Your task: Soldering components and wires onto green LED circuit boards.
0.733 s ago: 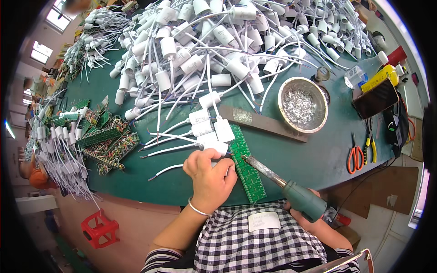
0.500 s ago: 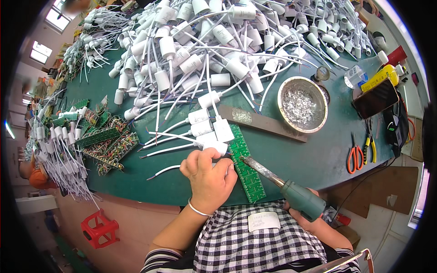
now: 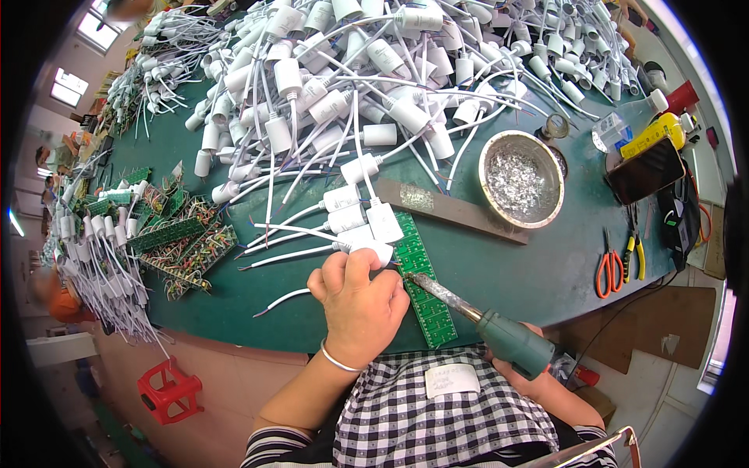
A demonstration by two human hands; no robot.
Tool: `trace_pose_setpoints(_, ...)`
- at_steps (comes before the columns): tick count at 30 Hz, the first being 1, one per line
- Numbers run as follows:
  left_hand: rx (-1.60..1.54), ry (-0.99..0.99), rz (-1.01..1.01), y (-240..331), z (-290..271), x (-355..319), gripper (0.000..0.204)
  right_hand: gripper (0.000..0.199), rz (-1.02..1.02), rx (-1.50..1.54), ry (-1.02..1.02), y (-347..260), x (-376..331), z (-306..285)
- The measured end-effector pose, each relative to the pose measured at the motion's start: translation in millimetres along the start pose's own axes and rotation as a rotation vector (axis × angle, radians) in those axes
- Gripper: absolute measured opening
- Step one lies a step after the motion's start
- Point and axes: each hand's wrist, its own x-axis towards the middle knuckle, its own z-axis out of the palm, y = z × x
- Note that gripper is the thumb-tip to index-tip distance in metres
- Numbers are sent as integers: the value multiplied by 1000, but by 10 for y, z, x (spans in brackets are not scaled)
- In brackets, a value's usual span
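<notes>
Board: our green circuit board [image 3: 429, 312] lies on the green table [image 3: 511, 273] in front of us, long side running near to far, slightly angled.
Left hand: our left hand [image 3: 363, 308] sits at the board's left edge, fingers curled, thumb and forefinger drawn close together; the tips are partly hidden, so we can't tell what they grip.
Right hand: our right hand [image 3: 512, 376] is wrapped around the green handle of the soldering iron [image 3: 515, 343], mostly hidden behind it.
Iron tip: meets the board near its left edge in our view, just right of the left fingertips; we can't confirm contact.
Sockets at board: we have a few white sockets [image 3: 341, 220] grouped beyond the left hand, cables trailing left; one sits at the board's far end.
Bar: dark flat bar [image 3: 449, 212] beyond the board, running toward the bowl.
Bowl: round bowl [image 3: 559, 191] at far right of the board, silvery bits inside.
Tools: orange-handled cutters [image 3: 604, 273] on the right, yellow-handled pliers [image 3: 636, 257] just beside them.
Far side: we've got a big heap of white corded sockets [image 3: 328, 105].
Left side: stacked populated boards [image 3: 183, 238], wiry components showing.
</notes>
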Motion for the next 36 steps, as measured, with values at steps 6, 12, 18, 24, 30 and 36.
trace_pose_setpoints(6,8,-5,13,13,-10,32,6,19,3,-89,73,-30,-24,27)
trace_pose_setpoints(12,21,-1,14,15,-2,34,6,23,-42,-53,29,-31,8,-49)
trace_pose_setpoints(18,42,5,8,13,11,29,7,18,101,218,57,-27,-3,-26)
trace_pose_setpoints(24,45,22,-6,37,19,5,9,25,226,320,10,114,-161,-15)
trace_pose_setpoints(30,-87,-33,88,-181,-332,179,20,41,258,667,257,91,-211,34)
trace_pose_setpoints(36,345,366,224,-1294,-636,1133,13,42,298,651,337,-12,-141,53)
